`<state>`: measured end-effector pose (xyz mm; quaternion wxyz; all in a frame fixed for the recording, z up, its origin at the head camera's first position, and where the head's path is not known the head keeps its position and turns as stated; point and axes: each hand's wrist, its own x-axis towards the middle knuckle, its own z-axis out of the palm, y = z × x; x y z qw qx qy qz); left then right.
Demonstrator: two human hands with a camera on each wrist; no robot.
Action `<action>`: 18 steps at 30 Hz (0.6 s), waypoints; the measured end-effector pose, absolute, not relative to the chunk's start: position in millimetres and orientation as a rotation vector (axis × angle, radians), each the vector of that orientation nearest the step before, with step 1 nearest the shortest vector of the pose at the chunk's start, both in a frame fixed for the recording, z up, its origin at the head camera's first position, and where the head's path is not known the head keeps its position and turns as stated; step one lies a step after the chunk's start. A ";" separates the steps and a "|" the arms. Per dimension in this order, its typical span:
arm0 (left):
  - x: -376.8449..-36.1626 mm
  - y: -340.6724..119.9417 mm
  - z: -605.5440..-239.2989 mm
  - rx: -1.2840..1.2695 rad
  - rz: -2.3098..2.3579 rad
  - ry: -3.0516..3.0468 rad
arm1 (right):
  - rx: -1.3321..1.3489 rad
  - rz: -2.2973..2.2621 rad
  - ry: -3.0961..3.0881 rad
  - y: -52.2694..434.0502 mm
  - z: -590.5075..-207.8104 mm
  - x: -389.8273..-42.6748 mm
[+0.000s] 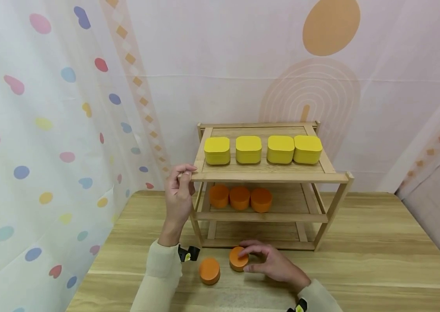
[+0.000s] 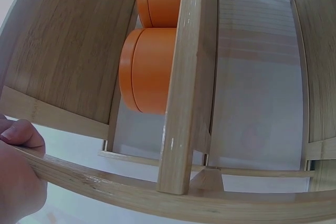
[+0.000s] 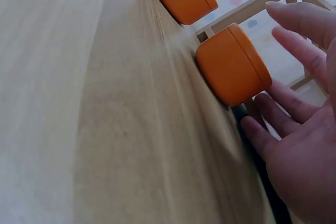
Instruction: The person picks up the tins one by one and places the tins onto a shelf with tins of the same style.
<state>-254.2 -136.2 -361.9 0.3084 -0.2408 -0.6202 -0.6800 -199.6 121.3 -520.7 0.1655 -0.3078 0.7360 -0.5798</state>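
Pale wooden table [image 1: 379, 260] carries my two-tier rack [image 1: 266, 175]. My left hand [image 1: 178, 195] pinches its top corner; I'd keep it braced. My right hand [image 1: 272, 262] curls loosely at the nearer orange tin [image 1: 238, 258], fingers not closed; I'd grasp squarely before lifting.

4 yellow boxes [image 1: 262, 150] sit on the pale wood rack [image 1: 266, 177]; 3 orange tins [image 1: 240, 198] on its lower shelf, 2 more orange tins [image 1: 223, 264] on the light, streaky-grained wooden table [image 1: 379, 260]. cream sleeves [image 1: 161, 264]. the white curtain [image 1: 40, 143] is dotted pink, blue, yellow, red and teal; the pinkish backdrop [image 1: 321, 82] shows a tan circle and arches.
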 end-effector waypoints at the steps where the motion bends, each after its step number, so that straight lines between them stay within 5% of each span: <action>1: -254.0 -136.2 -361.8 -0.634 -1.799 -1.639 | -0.878 -1.663 2.088 120.9 -522.3 -200.7; 18: -253.3 -136.9 -362.3 -0.628 -1.793 -1.648 | -0.917 -1.688 2.055 114.6 -525.6 -200.7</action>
